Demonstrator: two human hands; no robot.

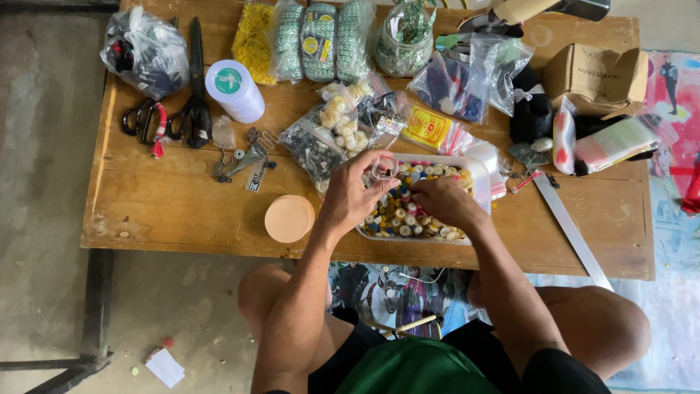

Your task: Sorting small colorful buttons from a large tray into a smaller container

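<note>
While the person sat low at the wooden counter [146,204], the far left held a knotted dark plastic bag [146,49], and just below it lay small red-handled scissors [142,120] beside big black shears [194,87]. Next along stood a white spool with a green label [235,89], then a metal clip tool [248,157] lying flat, and nearer the front edge a round peach-coloured lid [289,218], well apart from the rest. Up top, a yellow bag [254,33] sat beside green rolls in plastic [321,36]. Moving on, bags of buttons [332,131] were heaped just behind the left hand [355,193], whose grip was closed on a small clear ring-shaped piece [383,168] pinched at the fingertips, right over the white tray of mixed buttons [477,169]. That tray sat at the front middle of the counter, heaped with yellow, white and blue buttons. The right hand [445,201] was down in the tray, fingers curled among the buttons (whether they actually pinched one, I could not tell). Further right came a red and yellow packet [429,128], a black bundle [530,117], a cardboard box [596,76] and a long metal ruler [576,233] angled toward the counter's corner.
</note>
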